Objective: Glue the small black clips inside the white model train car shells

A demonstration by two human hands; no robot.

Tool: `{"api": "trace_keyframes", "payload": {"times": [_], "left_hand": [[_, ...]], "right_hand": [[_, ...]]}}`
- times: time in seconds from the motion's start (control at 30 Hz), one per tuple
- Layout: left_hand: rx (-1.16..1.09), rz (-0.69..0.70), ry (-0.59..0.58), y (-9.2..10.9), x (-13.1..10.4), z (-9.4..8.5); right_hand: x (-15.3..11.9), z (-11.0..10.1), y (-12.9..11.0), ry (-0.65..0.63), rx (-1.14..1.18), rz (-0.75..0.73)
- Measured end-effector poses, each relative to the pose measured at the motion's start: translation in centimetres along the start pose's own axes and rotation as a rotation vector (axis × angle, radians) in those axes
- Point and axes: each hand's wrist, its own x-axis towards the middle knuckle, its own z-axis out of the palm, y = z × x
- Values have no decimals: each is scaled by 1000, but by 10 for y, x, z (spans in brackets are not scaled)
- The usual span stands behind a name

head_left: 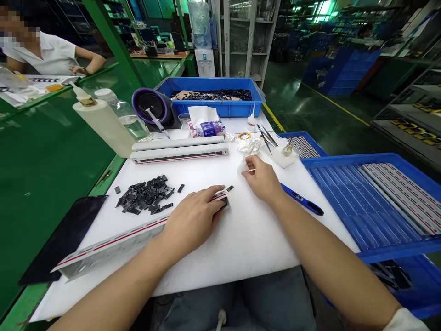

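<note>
My left hand (195,218) is closed around the right end of a long white channel-shaped shell (113,243) with a red stripe and dark window-like marks. The shell lies slantwise on the white work surface (241,248). A small black piece (230,188) rests just past my left fingertips. My right hand (262,178) has its thumb and fingers curled at a small translucent white object (242,167), whose kind I cannot make out. Left of my hands lies a pile of small black rectangular pieces (146,195). Beside my right wrist is a blue pen-like tool (303,200).
Two white shells (181,154) lie behind the pile, near a syringe (157,123) and tissue pack (206,126). Tweezers (267,137) and a dropper bottle (251,120) stand farther back. A blue tray (330,202) of striped shells is at right. Another person (51,55) sits left.
</note>
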Motion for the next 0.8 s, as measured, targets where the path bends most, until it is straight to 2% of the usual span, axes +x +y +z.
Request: {"api": "trace_keyframes", "payload": {"times": [0.13,0.2,0.23,0.3,0.37,0.4,0.47,0.53,0.57,0.67,0.8], "left_hand": [[8,2,9,-1,-1,1],[9,1,11,-2,-1,2],[7,-1,9,-3,-1,3],[-1,-8,3,-4,-1,4],[-8,-15,0,-5,-1,4],[-11,-17,0,-5,-1,4],[-20,-21,2,-5,0,3],[-31,-20,-3,-5,1,2],[-33,-20,-6,-5,1,1],[-32,-15,-12,-5,2,1],[-50,-13,-6,-6,1,2]], "right_hand": [[-3,5,-3,-18,-111,-21],[-1,-5,-5,40,-93,-123],[1,-14,-6,123,-87,-186],[9,-40,-6,394,-124,-230],[21,-70,0,623,-215,-108],[27,-83,4,638,-255,-14],[37,-100,17,529,-306,113],[43,-105,29,433,-327,113],[45,-104,33,445,-331,83],[46,-101,41,608,-330,22],[42,-105,33,593,-278,81]]}}
